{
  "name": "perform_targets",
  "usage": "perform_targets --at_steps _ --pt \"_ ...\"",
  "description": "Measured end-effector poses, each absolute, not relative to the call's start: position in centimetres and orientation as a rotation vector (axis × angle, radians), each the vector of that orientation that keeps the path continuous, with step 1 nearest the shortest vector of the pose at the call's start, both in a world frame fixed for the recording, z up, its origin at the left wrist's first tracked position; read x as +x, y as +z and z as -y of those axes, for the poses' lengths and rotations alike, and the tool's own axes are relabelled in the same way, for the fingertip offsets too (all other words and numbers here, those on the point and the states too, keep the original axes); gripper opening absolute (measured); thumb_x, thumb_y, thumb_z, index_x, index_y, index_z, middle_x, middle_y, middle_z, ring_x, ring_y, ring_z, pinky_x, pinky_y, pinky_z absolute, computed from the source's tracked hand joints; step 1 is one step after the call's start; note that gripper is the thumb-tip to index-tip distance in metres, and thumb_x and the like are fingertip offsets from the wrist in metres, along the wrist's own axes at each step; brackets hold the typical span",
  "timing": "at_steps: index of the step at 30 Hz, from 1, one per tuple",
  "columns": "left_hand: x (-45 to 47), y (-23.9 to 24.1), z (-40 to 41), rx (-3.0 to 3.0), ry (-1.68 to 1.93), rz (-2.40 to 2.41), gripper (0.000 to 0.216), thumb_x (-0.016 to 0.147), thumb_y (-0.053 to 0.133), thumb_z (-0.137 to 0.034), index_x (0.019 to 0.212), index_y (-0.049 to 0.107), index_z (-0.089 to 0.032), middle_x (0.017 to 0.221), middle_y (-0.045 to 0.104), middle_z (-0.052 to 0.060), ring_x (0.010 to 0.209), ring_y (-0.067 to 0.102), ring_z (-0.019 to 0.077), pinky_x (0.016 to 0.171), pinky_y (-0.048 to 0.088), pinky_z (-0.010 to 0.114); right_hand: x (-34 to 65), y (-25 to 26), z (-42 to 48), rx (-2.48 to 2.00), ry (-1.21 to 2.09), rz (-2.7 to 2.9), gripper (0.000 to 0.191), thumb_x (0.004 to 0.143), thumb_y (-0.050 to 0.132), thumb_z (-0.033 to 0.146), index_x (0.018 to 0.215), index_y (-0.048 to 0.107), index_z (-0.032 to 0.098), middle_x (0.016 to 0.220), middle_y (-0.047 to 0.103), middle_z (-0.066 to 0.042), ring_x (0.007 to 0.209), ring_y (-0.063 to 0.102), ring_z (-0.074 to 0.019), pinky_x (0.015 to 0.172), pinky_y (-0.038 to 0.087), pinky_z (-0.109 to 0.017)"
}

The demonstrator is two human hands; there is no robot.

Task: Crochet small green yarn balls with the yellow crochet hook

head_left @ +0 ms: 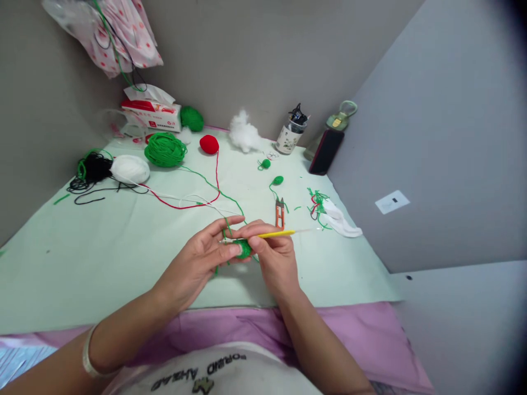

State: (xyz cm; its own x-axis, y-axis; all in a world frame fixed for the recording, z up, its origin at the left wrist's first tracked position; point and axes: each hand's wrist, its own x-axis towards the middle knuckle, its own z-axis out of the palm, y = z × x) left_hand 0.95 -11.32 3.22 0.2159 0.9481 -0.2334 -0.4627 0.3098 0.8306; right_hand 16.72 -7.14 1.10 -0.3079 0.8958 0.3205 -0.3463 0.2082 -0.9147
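A small green crochet piece (244,249) is pinched between the thumb and fingers of my left hand (208,247), with green yarn (225,226) running over those fingers. My right hand (276,257) grips a crochet hook (280,233) with a yellow handle, held nearly level. The hook's metal tip points left, just above the green piece, touching or very near it; I cannot tell whether it is inside a stitch. Beyond my right hand lie orange thread snips (280,215), blades pointing away. Two small green crocheted pieces, one oval (278,180) and one round (266,163), rest farther back.
Balls of green yarn (165,150), white yarn (130,169) and red yarn (209,144) sit at the back left, strands trailing forward. White stuffing (244,133), a pen cup (289,137), a phone (326,152) and a tissue box (152,114) line the back. Yarn scraps (318,200) lie right.
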Motion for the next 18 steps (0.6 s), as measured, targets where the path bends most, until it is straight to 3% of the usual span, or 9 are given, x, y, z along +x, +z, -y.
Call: perform_targets --at_steps 2,4,9,14,18 --pt "1.3 2.9 11.4 0.716 1.181 -0.868 0.05 0.09 0.077 -0.028 0.137 0.061 -0.029 0.118 0.068 0.001 0.104 0.064 0.0154 0.093 0.049 0.028 16.7 1.3 7.1 -0.592 1.245 1.406 0.01 0.093 0.073 0.029 0.097 0.082 0.031 0.097 0.079 -0.004 0.101 0.071 -0.0214 0.084 0.058 -0.035" --pt "1.4 2.6 11.4 0.746 1.243 -0.883 0.052 0.091 0.076 -0.026 0.14 0.059 -0.029 0.118 0.067 0.0 0.106 0.063 0.0149 0.096 0.048 0.028 16.8 1.6 7.1 -0.611 1.152 1.476 0.012 0.093 0.072 0.027 0.099 0.082 0.03 0.099 0.078 -0.005 0.101 0.071 -0.022 0.087 0.058 -0.038" --pt "1.3 2.2 11.3 0.838 1.254 -0.896 0.044 0.09 0.076 -0.025 0.132 0.063 -0.028 0.109 0.066 0.0 0.104 0.061 0.0147 0.093 0.048 0.027 17.1 2.3 7.4 -0.663 1.029 1.548 0.016 0.092 0.072 0.021 0.098 0.083 0.03 0.092 0.077 -0.004 0.085 0.07 -0.0178 0.073 0.059 -0.032" --pt "1.3 2.0 10.8 0.897 1.254 -0.903 0.038 0.088 0.078 -0.024 0.123 0.067 -0.027 0.095 0.063 -0.001 0.093 0.059 0.0142 0.086 0.048 0.026 16.6 1.7 7.8 -0.68 1.132 1.423 0.011 0.09 0.074 0.024 0.092 0.084 0.028 0.081 0.075 -0.003 0.076 0.066 -0.0167 0.067 0.055 -0.03" --pt "1.7 1.6 10.5 0.867 1.222 -0.874 0.037 0.086 0.077 -0.023 0.122 0.069 -0.027 0.095 0.061 -0.001 0.08 0.056 0.0125 0.074 0.046 0.026 15.8 1.1 8.3 -0.735 1.225 1.307 0.008 0.089 0.076 0.028 0.088 0.084 0.027 0.076 0.068 -0.002 0.068 0.061 -0.0149 0.06 0.052 -0.028"
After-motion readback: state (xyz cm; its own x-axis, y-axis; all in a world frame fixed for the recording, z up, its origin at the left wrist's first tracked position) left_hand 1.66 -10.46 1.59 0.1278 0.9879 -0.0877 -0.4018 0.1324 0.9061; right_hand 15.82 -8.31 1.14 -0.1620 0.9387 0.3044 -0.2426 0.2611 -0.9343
